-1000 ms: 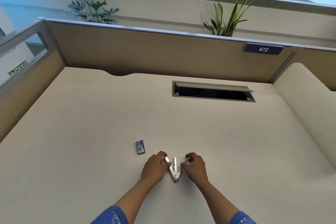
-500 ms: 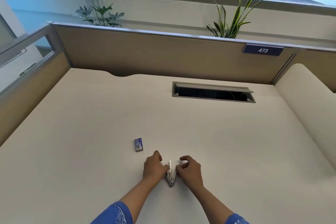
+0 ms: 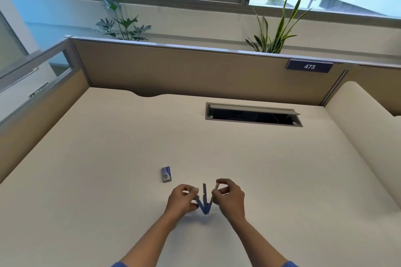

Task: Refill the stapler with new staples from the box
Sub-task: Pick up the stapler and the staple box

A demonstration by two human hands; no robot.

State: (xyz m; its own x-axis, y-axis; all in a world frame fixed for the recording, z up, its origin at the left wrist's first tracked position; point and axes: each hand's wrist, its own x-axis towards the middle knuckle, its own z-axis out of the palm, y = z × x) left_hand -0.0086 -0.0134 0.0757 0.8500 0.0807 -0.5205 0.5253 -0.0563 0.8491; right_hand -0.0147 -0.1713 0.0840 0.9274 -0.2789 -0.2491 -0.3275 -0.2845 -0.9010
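Note:
A small blue stapler (image 3: 204, 201) is spread open in a fan above the cream desk (image 3: 282, 180), its hinge pointing toward me and its three arms pointing away. My left hand (image 3: 183, 199) pinches the left arm of the stapler. My right hand (image 3: 230, 196) pinches the tip of the right arm, and the middle arm stands free between them. A small blue staple box (image 3: 166, 174) lies flat on the desk, a short way up and left of my left hand. Whether staples sit in the stapler is too small to tell.
An open cable slot (image 3: 252, 115) is cut into the desk at the back right. Tan partition walls (image 3: 195, 71) close the desk off at the back and left. A raised cream ledge (image 3: 358, 125) runs along the right side.
The stapler, nearly folded together half a second ago, is now spread wide again with my hands pulled apart. The staple box has not moved.

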